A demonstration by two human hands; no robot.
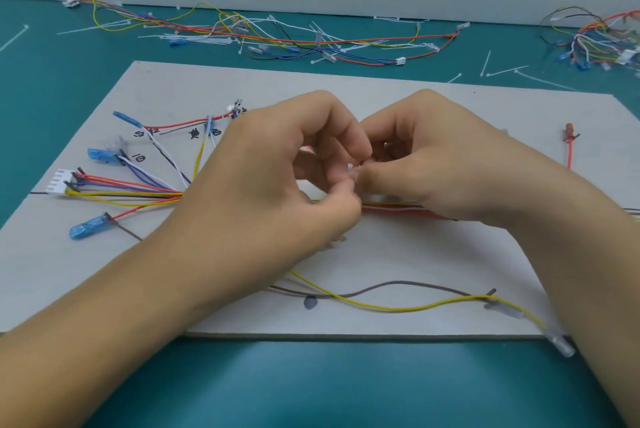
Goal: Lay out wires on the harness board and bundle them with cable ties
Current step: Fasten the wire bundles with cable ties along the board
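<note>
Both forearms enter from the near edge and cross the harness board (398, 254), a pale sheet lying on a teal table (311, 386). Left hand (277, 185) and right hand (436, 164) meet over the board's centre, fingertips touching each other. Pinched between them is a small white piece, apparently a cable tie (350, 168); only a sliver shows, so which hand grips it I cannot tell. Both hands are curled closed around that spot, directly above the wire bundle (398, 207), which runs left to right across the board's middle: red, yellow and white strands visible right of the left hand. Left of the hands the bundle fans out to a white connector (62, 181) and several blue terminals (88, 226) near the board's left edge. Handwritten marks sit on the board by those branches. Toward the board's near edge, a yellow wire (398, 308) and a grey wire (398, 284) lie loose, crossing each other. A red-tipped wire (569, 147) lies near the board's right edge. Beyond the board's far edge, loose harnesses (277, 36) and spare ties (505, 71) are scattered on the table.
</note>
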